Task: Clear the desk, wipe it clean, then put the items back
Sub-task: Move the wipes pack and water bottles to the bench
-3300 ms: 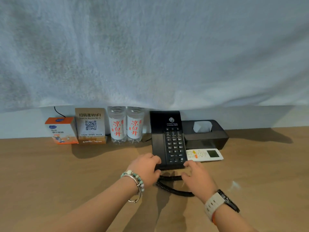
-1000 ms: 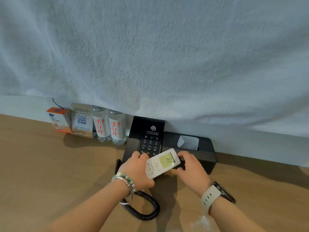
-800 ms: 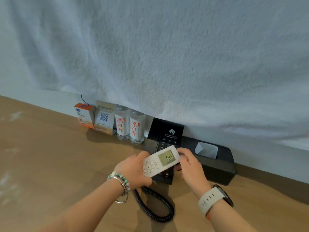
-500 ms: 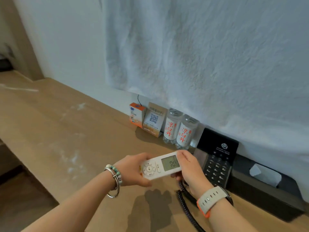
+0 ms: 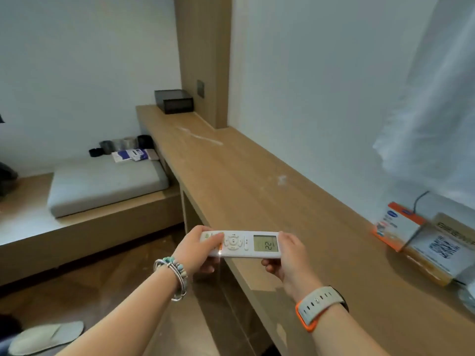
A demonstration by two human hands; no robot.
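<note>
A white remote control (image 5: 246,244) with a lit screen showing 22 is held flat over the front edge of the long wooden desk (image 5: 270,191). My left hand (image 5: 198,253) grips its button end, thumb on top. My right hand (image 5: 289,258) holds its screen end from below and behind. At the desk's right end stand an orange and white box (image 5: 395,224) and a WiFi QR card (image 5: 442,246) against the wall. White dusty smears (image 5: 200,136) mark the desk top.
A black box (image 5: 174,101) sits at the desk's far end by a wooden pillar. A grey cushioned bench (image 5: 102,183) to the left carries cups and a packet (image 5: 133,155). A white slipper (image 5: 46,336) lies on the floor. A white cloth (image 5: 437,111) hangs on the right.
I lifted the remote from beside the phone with both hands. My view swung left, so the phone, bottles and tissue box left the frame, and the bench came into sight.
</note>
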